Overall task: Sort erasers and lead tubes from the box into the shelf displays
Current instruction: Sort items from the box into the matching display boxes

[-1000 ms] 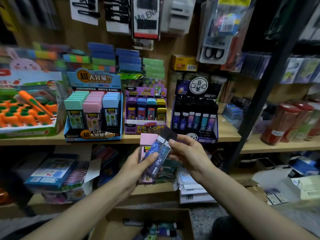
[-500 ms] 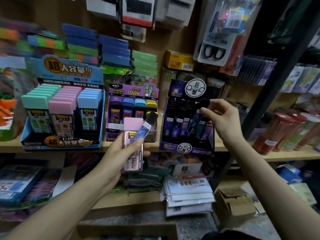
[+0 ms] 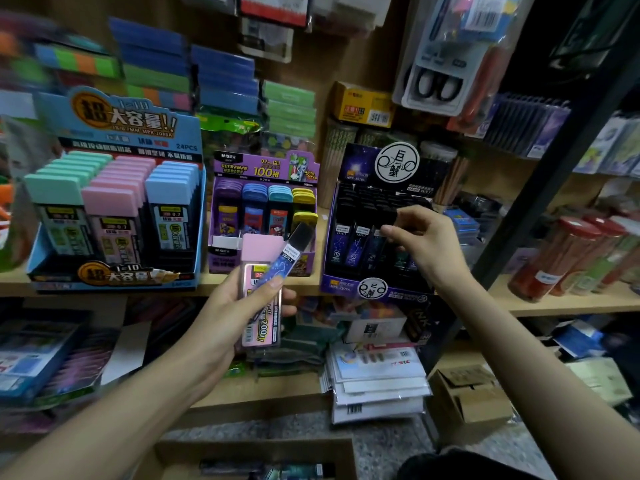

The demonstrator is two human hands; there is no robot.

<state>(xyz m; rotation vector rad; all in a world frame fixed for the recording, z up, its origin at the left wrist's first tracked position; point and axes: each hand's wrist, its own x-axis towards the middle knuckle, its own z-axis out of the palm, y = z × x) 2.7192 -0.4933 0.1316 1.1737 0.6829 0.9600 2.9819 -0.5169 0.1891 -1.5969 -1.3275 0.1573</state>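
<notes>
Centre frame, the left hand (image 3: 221, 317) curls around a flat, glossy pink-capped lead case (image 3: 262, 247) and a slim blue lead tube (image 3: 277, 268). To the right, the right hand (image 3: 429, 247) pinches a black-capped tube (image 3: 388, 220) standing in the dark cardboard display (image 3: 363, 168) on the wooden shelf (image 3: 554, 306).

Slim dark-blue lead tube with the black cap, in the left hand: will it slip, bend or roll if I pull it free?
Probably stiff: the slim dark-blue lead tube juts straight out above the left hand. Likely light, since a thumb alone pins it to the pink-capped lead case. Its smooth, flat-looking sides may slip but seem unlikely to roll.
</notes>
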